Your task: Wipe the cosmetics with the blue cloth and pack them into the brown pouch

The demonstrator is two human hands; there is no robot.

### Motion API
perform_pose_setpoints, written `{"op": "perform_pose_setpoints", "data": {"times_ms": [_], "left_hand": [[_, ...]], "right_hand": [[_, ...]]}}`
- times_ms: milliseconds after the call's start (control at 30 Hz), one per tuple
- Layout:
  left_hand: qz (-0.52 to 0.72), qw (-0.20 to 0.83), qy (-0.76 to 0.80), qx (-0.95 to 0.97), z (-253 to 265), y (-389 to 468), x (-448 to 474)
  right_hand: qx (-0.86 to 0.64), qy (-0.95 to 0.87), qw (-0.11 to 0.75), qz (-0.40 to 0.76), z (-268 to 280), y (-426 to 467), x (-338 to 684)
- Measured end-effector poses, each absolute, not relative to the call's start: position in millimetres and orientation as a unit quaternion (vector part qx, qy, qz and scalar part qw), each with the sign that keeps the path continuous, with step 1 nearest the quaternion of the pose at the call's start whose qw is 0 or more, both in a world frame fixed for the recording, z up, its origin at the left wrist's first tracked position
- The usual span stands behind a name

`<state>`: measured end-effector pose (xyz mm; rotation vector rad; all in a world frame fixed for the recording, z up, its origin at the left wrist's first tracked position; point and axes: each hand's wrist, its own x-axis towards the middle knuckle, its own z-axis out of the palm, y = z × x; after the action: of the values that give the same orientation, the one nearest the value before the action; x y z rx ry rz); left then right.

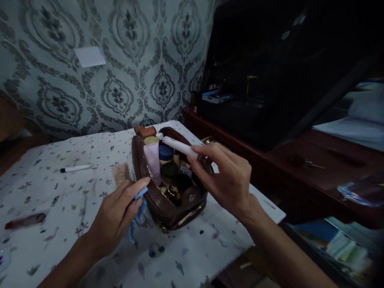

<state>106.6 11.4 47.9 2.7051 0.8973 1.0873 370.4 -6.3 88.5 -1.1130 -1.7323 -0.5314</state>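
Nearby, pen (76, 168), reddish tube (26, 220), bag (168, 214) between hands (118, 212) (225, 176) pinching blue cloth (141, 211) and white tube (181, 148)

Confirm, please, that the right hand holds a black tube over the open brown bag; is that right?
The tube is white, not black, as the head view shows; the right hand does hold it over the open brown bag.

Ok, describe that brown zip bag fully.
The brown zip bag looks like leather, with a golden zip and a metal snap. It stands open on the printed tablecloth, packed with containers including a pink tube. The left hand, pinching a blue cloth, seems to touch its rim; the right hand holds a white tube over it.
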Motion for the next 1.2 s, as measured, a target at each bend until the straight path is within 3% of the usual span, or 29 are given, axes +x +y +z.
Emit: {"op": "perform_pose_setpoints", "data": {"times_ms": [300,1200], "left_hand": [[0.345,0.047,0.3,0.888,50.2,9.9,106.6],[0.32,0.1,0.321,0.886,53.5,6.3,106.6]], "right_hand": [[-0.442,-0.794,0.415,-0.028,98.5,-10.0,375.1],[-0.434,-0.872,0.208,0.087,112.8,26.1,355.3]]}}
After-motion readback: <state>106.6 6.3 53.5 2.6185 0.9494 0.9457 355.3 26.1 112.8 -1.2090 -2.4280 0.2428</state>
